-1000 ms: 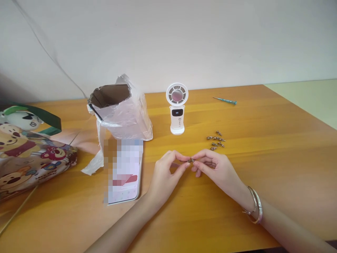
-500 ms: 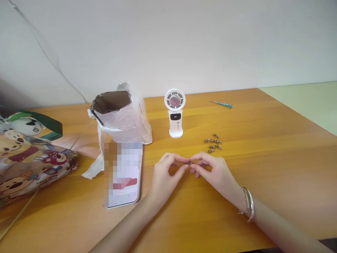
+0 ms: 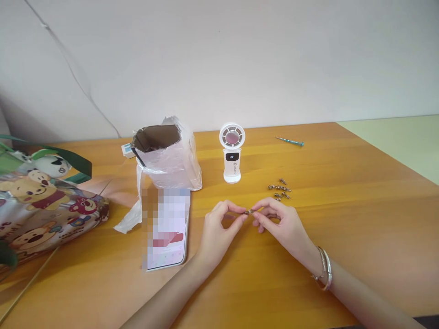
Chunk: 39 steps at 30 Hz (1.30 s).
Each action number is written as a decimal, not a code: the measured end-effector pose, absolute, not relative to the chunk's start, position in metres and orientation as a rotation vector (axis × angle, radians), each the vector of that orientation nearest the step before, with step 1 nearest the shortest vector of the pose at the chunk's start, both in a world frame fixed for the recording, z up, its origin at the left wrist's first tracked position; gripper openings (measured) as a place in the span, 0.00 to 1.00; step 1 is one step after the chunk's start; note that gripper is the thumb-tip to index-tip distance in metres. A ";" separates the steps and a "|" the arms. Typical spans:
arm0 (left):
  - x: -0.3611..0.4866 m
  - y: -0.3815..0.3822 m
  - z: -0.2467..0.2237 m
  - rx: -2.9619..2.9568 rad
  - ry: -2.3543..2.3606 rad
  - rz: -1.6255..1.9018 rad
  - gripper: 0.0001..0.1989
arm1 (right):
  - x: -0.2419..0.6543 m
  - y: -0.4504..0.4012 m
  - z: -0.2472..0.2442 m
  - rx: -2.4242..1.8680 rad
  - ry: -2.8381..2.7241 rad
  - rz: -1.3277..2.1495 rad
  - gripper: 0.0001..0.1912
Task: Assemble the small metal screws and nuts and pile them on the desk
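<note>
Between my two hands is a small dark metal fitting [image 3: 248, 212], slim and lying roughly level. My left hand [image 3: 221, 228] pinches its left end with thumb and forefinger. From the other side, the thumb and forefinger of my right hand [image 3: 279, 219] grip the right end, the other fingers curled below. Its exact kind is too small to make out. Several similar small metal fittings [image 3: 283, 188] lie in a loose group on the wooden table [image 3: 343, 219], just beyond my right hand, which partly hides the nearest ones.
A white handheld fan [image 3: 232, 155] stands upright past my hands. Left of it is an open box in torn plastic wrap [image 3: 168, 160], with a phone [image 3: 168, 228] in front. A cartoon-print bag [image 3: 51, 205] sits far left. A thin teal screwdriver [image 3: 290, 141] lies at the back right.
The view has shifted slightly, so things on the table appear a little lower and further right. Both hands keep their pinch on the fitting, and slightly more of it shows between the fingertips.
</note>
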<state>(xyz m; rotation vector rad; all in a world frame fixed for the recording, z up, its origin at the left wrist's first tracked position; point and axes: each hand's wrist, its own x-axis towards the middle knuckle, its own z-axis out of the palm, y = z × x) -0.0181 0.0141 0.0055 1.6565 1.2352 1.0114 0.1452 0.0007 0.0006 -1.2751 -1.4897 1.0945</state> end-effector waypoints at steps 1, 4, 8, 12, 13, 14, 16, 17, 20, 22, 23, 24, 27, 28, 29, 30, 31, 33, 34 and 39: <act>-0.018 0.014 0.006 1.666 1.234 1.012 0.02 | 0.146 0.001 0.001 -1.278 -1.510 1.064 0.06; -0.020 0.015 0.006 1.718 1.234 1.012 0.01 | 0.147 0.000 0.001 -1.309 -1.640 0.925 0.05; -0.023 0.016 0.005 1.836 1.209 0.952 0.04 | 0.150 0.000 0.002 -1.395 -1.810 0.725 0.04; -0.026 0.017 0.005 1.911 1.195 0.859 0.06 | 0.172 0.011 0.010 -1.448 -1.846 0.587 0.05; -0.027 0.017 0.006 1.934 1.198 0.834 0.07 | 0.182 0.015 0.012 -1.468 -1.815 0.560 0.06; -0.027 0.016 0.006 1.962 1.203 0.807 0.07 | 0.195 0.019 0.013 -1.503 -1.774 0.532 0.07; -0.027 0.015 0.008 2.035 1.213 0.745 0.08 | 0.221 0.028 0.012 -1.635 -1.685 0.425 0.10; -0.027 0.014 0.009 2.078 1.214 0.711 0.09 | 0.234 0.031 0.010 -1.717 -1.678 0.393 0.12; -0.025 0.012 0.009 2.210 1.189 0.636 0.11 | 0.262 0.039 -0.003 -1.873 -1.663 0.366 0.15; -0.025 0.012 0.008 2.274 1.158 0.626 0.12 | 0.269 0.043 -0.013 -1.915 -1.673 0.359 0.15; -0.025 0.013 0.008 2.297 1.147 0.627 0.13 | 0.270 0.044 -0.017 -1.931 -1.680 0.350 0.15; -0.025 0.013 0.007 2.317 1.140 0.627 0.13 | 0.270 0.045 -0.021 -1.945 -1.687 0.339 0.15; -0.026 0.014 0.007 2.356 1.137 0.613 0.13 | 0.266 0.048 -0.026 -1.972 -1.706 0.314 0.14; -0.027 0.014 0.008 2.365 1.139 0.606 0.13 | 0.266 0.049 -0.026 -1.977 -1.713 0.311 0.13; -0.027 0.014 0.008 2.372 1.141 0.604 0.13 | 0.265 0.049 -0.027 -1.979 -1.720 0.309 0.13; -0.028 0.014 0.009 2.379 1.141 0.606 0.13 | 0.266 0.050 -0.027 -1.979 -1.727 0.309 0.12; -0.028 0.015 0.009 2.389 1.140 0.611 0.13 | 0.266 0.050 -0.027 -1.977 -1.734 0.310 0.12; -0.029 0.016 0.010 2.414 1.138 0.620 0.13 | 0.268 0.049 -0.027 -1.964 -1.749 0.316 0.12; -0.030 0.017 0.011 2.430 1.137 0.622 0.13 | 0.269 0.049 -0.028 -1.955 -1.755 0.322 0.12; -0.043 0.017 0.032 2.499 1.142 0.671 0.13 | 0.275 0.047 -0.032 -1.896 -1.758 0.368 0.14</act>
